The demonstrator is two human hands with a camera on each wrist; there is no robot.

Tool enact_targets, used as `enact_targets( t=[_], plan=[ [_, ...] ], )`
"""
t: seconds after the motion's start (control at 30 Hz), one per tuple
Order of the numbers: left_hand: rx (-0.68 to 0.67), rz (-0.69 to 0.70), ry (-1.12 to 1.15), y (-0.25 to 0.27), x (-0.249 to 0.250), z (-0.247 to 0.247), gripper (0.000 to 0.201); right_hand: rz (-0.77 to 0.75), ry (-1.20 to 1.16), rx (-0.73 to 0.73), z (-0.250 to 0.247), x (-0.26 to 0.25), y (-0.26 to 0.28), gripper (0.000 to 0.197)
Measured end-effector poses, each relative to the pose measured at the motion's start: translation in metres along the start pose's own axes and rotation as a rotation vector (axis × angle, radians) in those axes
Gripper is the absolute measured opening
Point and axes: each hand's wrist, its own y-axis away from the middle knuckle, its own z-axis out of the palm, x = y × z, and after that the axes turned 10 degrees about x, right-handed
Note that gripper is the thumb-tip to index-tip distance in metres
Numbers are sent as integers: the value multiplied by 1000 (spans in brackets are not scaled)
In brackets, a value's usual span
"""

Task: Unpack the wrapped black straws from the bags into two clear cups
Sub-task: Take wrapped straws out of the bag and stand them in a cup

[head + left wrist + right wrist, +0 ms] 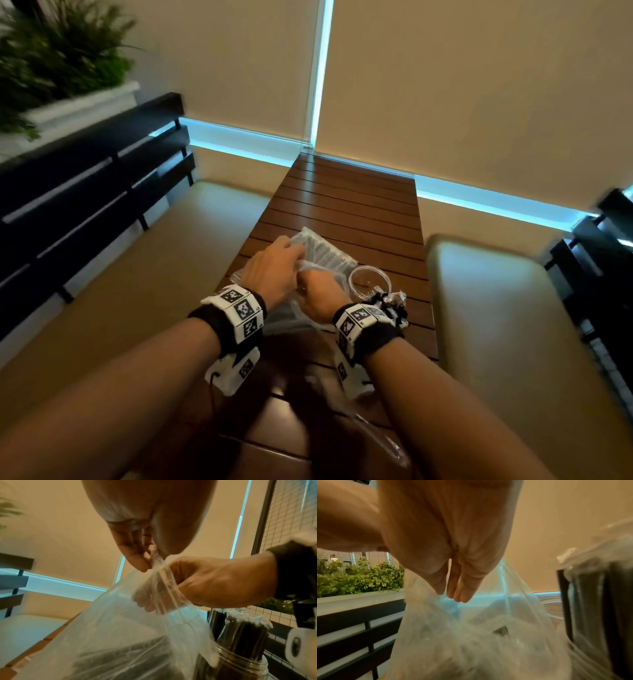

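Both hands pinch bag (pixel 318 253) mouth | clear, crinkled | black straws (pixel 130 655) inside

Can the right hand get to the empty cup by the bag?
Probably yes. The empty cup stands just beyond the right hand, with nothing between them, but that hand is busy gripping the bag and would have to let go first.

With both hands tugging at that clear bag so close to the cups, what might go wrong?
1. The left hand and right hand pinch the clear plastic bag; if it rips, straws may scatter.
2. The straw-filled clear cup stands beside the bag and might get knocked over.
3. The empty clear cup could too.
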Motion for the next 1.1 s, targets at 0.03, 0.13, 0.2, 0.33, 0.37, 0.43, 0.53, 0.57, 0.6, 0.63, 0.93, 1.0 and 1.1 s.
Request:
enact_targets(
  t=[0.03, 0.13, 0.2, 0.33, 0.37, 0.43, 0.53, 0.57, 0.6, 0.63, 0.93, 1.0, 1.1],
  plan=[
    [-3, 19, 3, 3, -3, -3, 7, -32, 11, 5, 3, -3, -4, 12],
    [9, 61, 14, 9, -8, -15, 7, -74, 149, -51, 17, -10, -15, 16],
    [40, 82, -4, 11, -7, -22, 11, -39, 356, -142, 33, -8, -20, 26],
    [98, 117, -7, 17, -10, -36, 14, 159, 491, -242, 76, 10, -30, 41],
    [100, 129, -5, 18, -11, -39, 14, 203, 483, -257, 80, 9, -29, 43],
    [92, 145, -16, 21, -14, -44, 12, 268, 454, -277, 79, 4, -26, 45],
    [95, 147, -29, 27, -17, -48, 12, 287, 512, -247, 85, 7, -26, 44],
    [97, 150, -24, 28, -18, -49, 13, 289, 520, -241, 88, 8, -27, 45],
    [96, 155, -20, 29, -18, -50, 14, 296, 511, -252, 91, 7, -27, 45],
    [96, 160, -18, 30, -18, -51, 15, 291, 496, -267, 95, 8, -28, 42],
    [113, 152, 11, 29, -24, -48, 17, 259, 544, -435, 87, 6, -30, 39],
    [123, 159, 8, 28, -24, -46, 15, 208, 593, -414, 78, 4, -24, 44],
    [139, 159, 6, 26, -22, -43, 12, 213, 575, -401, 63, -2, -18, 42]
  ],
)
